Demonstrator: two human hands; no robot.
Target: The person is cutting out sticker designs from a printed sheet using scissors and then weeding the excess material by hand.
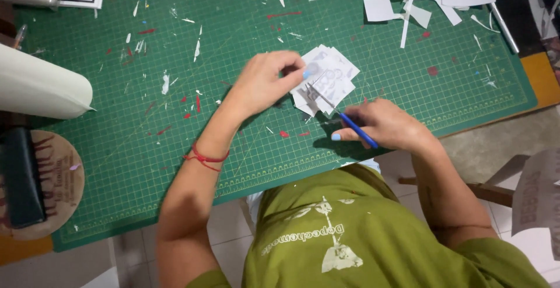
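My left hand (265, 81) pinches a small stack of printed white paper pieces (326, 78) just above the green cutting mat (175, 119). My right hand (382, 126) grips a thin craft knife with a blue handle (356, 129); its blade tip rests on the lower part of the paper stack. A red string bracelet (204, 158) circles my left wrist. Both hands sit close together near the mat's front edge.
White paper offcuts (420, 5) lie at the mat's far right, with small scraps and red flecks scattered across it. A rolled white sheet (41, 84) lies at the left, above a round wooden board (58, 183) with a dark block on it. A chair (496, 189) stands at the right.
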